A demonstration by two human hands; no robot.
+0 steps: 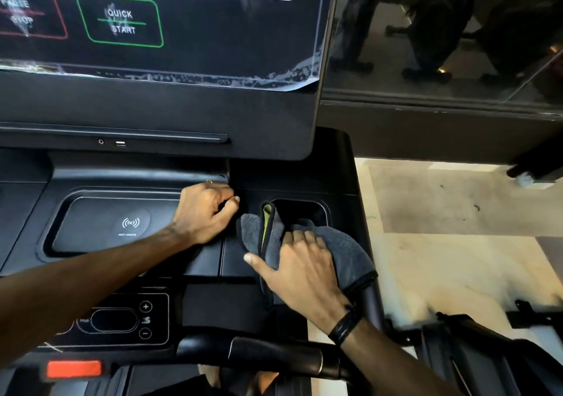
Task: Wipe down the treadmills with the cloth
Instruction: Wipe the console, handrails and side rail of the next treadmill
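Observation:
A grey cloth with a yellow-green inner side lies bunched over the cup holder at the right of the black treadmill console. My right hand presses down on the cloth with its palm, thumb stretched out to the left and fingers lying over the fabric. My left hand rests on the console just left of the cloth, its fingers curled into a loose fist with nothing seen in it. Its thumb and forefinger sit close to the cloth's left edge.
The treadmill screen fills the top left, with a peeling film edge and streaks. A wireless charging pad lies left of my left hand. Speed buttons, a red stop key and a handlebar are below. Pale floor is at right.

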